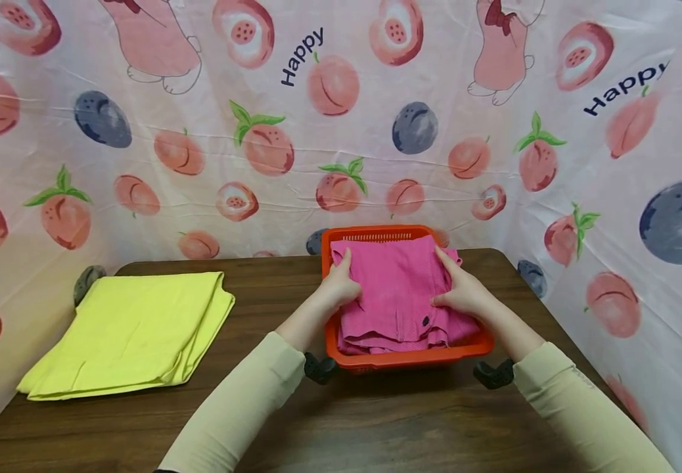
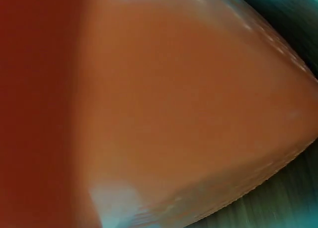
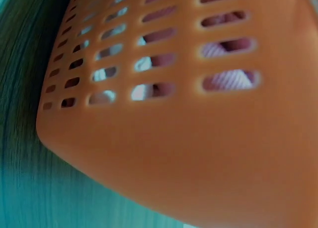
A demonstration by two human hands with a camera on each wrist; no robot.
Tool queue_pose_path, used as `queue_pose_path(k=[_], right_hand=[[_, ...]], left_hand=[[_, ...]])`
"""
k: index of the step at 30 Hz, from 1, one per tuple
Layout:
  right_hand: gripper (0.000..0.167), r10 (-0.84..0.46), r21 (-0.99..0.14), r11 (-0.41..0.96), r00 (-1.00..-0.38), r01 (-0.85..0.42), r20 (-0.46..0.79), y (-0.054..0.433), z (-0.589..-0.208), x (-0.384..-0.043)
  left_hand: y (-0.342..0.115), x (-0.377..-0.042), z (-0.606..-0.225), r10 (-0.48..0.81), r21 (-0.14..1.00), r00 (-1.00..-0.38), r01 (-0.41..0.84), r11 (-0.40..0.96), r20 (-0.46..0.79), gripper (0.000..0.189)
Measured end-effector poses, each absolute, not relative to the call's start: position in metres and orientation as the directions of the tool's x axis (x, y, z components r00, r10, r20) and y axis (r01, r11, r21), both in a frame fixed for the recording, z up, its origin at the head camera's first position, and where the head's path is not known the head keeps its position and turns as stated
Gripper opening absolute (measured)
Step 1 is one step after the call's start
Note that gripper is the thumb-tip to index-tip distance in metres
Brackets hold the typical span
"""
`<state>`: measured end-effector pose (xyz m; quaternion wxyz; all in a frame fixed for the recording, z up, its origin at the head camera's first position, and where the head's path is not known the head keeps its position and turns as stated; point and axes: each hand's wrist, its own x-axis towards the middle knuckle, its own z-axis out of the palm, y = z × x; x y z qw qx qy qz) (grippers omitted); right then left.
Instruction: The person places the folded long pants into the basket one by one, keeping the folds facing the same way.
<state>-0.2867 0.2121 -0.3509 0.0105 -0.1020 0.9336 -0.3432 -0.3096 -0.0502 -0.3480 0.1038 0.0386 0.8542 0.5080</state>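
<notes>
A folded pink garment (image 1: pixel 393 282) with a dark button lies inside an orange-red plastic basket (image 1: pixel 412 357). My left hand (image 1: pixel 340 286) grips the garment's left side, thumb on top and the other fingers mostly hidden. On the opposite side my right hand (image 1: pixel 465 290) holds it the same way, its thumb pointing to the back. In the left wrist view the blurred basket wall (image 2: pixel 198 89) fills most of the picture. Slots in the basket side (image 3: pixel 149 148) show bits of pink fabric in the right wrist view.
A folded yellow cloth (image 1: pixel 134 328) lies at the left of the dark wooden table (image 1: pixel 270 295). Behind and on both sides hangs a fruit-print curtain (image 1: pixel 370 144). The basket stands near the table's back edge, right of the middle.
</notes>
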Motion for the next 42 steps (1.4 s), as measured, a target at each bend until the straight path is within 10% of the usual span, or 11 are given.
queue_pose_path(k=[18,32,42], right_hand=[[0.088,-0.252,-0.390,0.880,-0.962,-0.271,0.101,0.197,-0.357,-0.284],[0.073,-0.258,-0.325,0.910,-0.965,-0.258,0.045,0.197,-0.362,-0.273],[0.075,-0.501,-0.146,0.850,-0.862,-0.507,0.078,0.206,-0.348,-0.257]], left_hand=[[-0.031,-0.305,-0.357,0.153,0.492,-0.988,0.132,0.861,-0.002,0.086],[-0.020,-0.303,-0.365,0.293,0.058,-0.952,0.289,0.956,-0.085,0.035],[-0.038,-0.278,-0.347,0.436,-0.086,-0.892,0.446,0.891,-0.120,0.079]])
